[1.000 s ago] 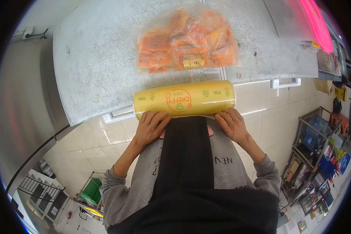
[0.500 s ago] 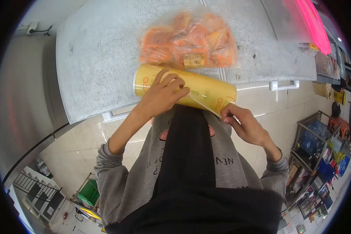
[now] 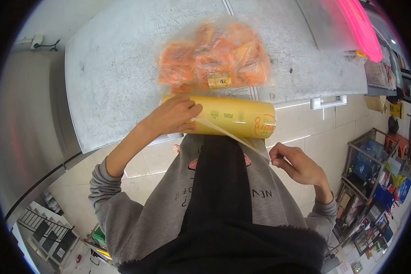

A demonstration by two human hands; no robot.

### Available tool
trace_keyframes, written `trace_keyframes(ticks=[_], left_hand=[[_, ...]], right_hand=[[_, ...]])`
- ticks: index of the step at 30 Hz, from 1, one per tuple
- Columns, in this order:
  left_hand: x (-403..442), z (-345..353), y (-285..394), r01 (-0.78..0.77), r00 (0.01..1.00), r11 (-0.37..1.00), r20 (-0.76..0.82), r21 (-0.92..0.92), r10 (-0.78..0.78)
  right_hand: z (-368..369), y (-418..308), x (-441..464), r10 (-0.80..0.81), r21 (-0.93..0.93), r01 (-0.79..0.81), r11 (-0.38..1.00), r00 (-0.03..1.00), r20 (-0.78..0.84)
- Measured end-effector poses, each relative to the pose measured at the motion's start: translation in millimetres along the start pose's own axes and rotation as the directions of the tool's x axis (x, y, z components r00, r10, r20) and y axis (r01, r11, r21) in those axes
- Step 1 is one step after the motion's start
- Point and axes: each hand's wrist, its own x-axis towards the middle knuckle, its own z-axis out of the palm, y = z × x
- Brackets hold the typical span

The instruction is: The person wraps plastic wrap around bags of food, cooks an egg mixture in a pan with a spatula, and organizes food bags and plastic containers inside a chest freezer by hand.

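A large yellow roll of cling film [image 3: 242,115], printed in green and orange, lies across the table's near edge. My left hand [image 3: 176,116] is on the roll's left part, its fingers bent and closed against the film. From beside those fingers a thin, twisted strip of clear film [image 3: 230,134] runs down to the right, off the roll. My right hand [image 3: 297,164] pinches the end of that strip, apart from the roll and below its right end. Beyond the roll sits a clear bag of orange pieces [image 3: 214,57] with a paper label [image 3: 219,80].
The scratched grey table [image 3: 118,77] has a white handle [image 3: 328,102] at its front. A clear bin with a pink lid [image 3: 363,29] stands at the back right. Metal shelving [image 3: 365,160] with mixed goods is on the right. A steel cabinet [image 3: 32,114] borders the left.
My right hand has moved right and down, drawing the film strip out longer. My left hand has shifted left along the roll, which has turned and now lies more level.
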Motion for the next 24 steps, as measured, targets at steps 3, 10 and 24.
trace_keyframes(ticks=[3,10,24], left_hand=[[-5.0,1.1,27.9,0.274,0.932,0.962,0.247,-0.003,-0.265],[-34.4,9.6,66.8,0.367,0.899,0.93,0.243,0.033,-0.363],[-48.7,26.3,59.5,0.374,0.887,0.901,0.37,-0.219,-0.278]], right_hand=[[-8.8,-7.2,-8.8,0.076,-0.014,-0.075,0.997,0.996,0.048],[-13.1,-11.3,-26.6,0.154,-0.062,-0.148,0.987,0.981,0.116],[-8.8,-4.9,-36.6,0.191,-0.034,-0.188,0.982,0.97,0.15]])
